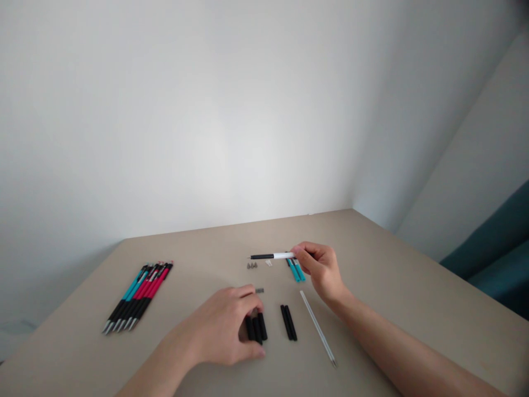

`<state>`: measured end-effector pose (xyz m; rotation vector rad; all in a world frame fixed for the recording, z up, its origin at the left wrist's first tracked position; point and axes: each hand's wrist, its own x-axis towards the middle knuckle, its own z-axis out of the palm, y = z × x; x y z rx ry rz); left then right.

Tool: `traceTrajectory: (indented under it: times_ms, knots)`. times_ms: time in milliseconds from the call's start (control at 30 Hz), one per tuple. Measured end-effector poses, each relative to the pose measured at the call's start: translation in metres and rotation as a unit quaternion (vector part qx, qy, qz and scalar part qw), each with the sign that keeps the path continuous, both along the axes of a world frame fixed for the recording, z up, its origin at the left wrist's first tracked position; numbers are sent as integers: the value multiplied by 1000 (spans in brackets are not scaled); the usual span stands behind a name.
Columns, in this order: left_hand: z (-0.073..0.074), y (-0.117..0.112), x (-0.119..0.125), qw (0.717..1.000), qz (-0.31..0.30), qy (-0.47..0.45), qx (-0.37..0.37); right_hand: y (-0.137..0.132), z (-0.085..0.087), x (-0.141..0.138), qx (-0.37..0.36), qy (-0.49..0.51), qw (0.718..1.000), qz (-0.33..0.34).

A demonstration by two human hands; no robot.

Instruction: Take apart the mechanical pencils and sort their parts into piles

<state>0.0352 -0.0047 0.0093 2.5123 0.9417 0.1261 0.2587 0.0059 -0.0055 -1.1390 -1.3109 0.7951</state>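
Observation:
My right hand (pixel 320 269) is closed on a part-built pen (pixel 273 256), white at the hand and black toward its tip, held level above the table and pointing left. My left hand (pixel 225 326) rests curled on the table, fingers pinched around several short black grip sleeves (pixel 257 327). Two more black sleeves (pixel 288 322) lie just right of it. A thin white refill (pixel 317 327) lies slanted beside my right forearm. Teal barrel pieces (pixel 296 270) lie under my right hand.
A row of finished pens (pixel 138 296), teal, red and black, lies at the left of the beige table (pixel 372 248). Small metal tips (pixel 252 265), a small white piece (pixel 268 263) and a tiny spring (pixel 259 290) sit mid-table. A teal seat (pixel 496 248) is at the right.

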Motion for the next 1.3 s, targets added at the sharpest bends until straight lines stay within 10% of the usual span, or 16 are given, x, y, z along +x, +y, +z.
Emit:
traceTrajectory:
  times_ms: [1300]
  knots:
    - [-4, -2, 0, 999, -29, -37, -25, 1, 0, 0, 6, -22, 1000, -9]
